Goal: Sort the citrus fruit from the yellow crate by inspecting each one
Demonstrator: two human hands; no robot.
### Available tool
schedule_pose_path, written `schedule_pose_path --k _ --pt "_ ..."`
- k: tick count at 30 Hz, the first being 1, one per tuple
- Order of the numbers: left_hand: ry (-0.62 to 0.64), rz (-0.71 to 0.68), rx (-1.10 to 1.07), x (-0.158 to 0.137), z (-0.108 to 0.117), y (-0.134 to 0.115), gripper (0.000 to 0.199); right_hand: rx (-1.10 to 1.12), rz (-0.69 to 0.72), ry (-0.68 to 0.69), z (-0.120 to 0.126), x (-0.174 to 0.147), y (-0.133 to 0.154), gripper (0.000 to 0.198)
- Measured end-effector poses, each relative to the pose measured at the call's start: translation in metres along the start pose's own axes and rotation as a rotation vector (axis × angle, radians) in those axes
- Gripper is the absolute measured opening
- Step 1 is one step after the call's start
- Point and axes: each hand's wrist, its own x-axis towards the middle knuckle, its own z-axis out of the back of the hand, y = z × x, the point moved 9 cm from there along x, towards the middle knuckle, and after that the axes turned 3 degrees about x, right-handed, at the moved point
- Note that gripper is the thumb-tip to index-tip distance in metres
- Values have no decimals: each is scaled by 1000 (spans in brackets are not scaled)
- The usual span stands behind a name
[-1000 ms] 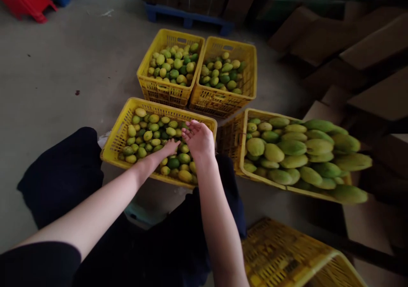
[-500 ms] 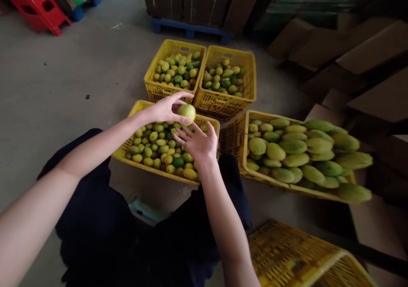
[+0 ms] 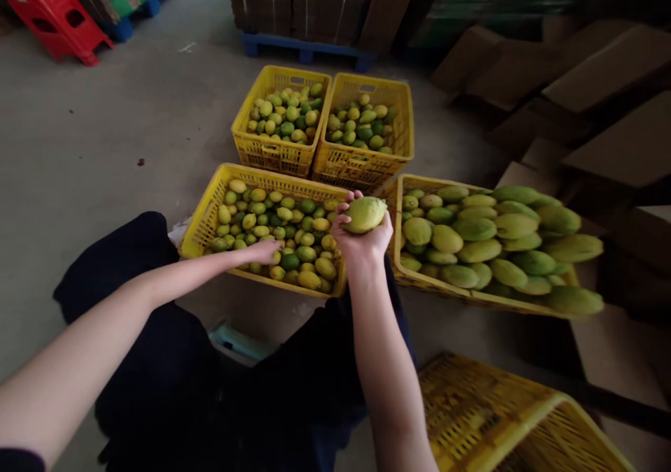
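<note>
My right hand [image 3: 361, 238] is wrapped round a large yellow-green lemon [image 3: 365, 215], held palm up above the right end of the near yellow crate [image 3: 202, 224]. Many smaller green and yellow lemons [image 3: 261, 231] fill that crate. My left hand [image 3: 265, 251] reaches down among them near the crate's front side, its fingers bent together and touching the fruit. Whether a lemon is between those fingers is hidden.
Two more yellow crates of lemons, a left one [image 3: 272, 152] and a right one [image 3: 361, 166], stand behind. To the right, a crate [image 3: 401, 248] is heaped with larger green fruit. Another crate [image 3: 461, 402] lies at lower right. Cardboard [image 3: 623, 140] and a red stool [image 3: 57, 17] stand farther off.
The lemon was in my left hand above the crate and is now in my right hand. My left hand has dropped into the crate's fruit; my right hand has moved right and closed.
</note>
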Motion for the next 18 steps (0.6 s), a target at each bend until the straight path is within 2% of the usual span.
schedule_pose_path --k 4,7,9,11,13,16,18 --pt "118 30 159 7 -19 22 21 25 -27 -35 0 -6 -1 36" --pt "173 -30 316 9 -24 25 21 61 -46 -17 -8 -9 -6 37" --pt "170 -79 374 12 -21 23 29 68 -64 2 -13 -9 -11 37" --pt "134 -103 372 17 -8 12 35 63 -83 -11 -13 -9 -16 36" --pt "80 -127 229 23 17 -12 39 37 -99 -19 -12 -8 -22 34" --pt "33 -208 -278 18 70 -70 46 -70 -130 72 -19 -6 -34 29" --pt "53 -290 -563 0 102 -109 52 -166 -141 164 -26 -4 -45 27"
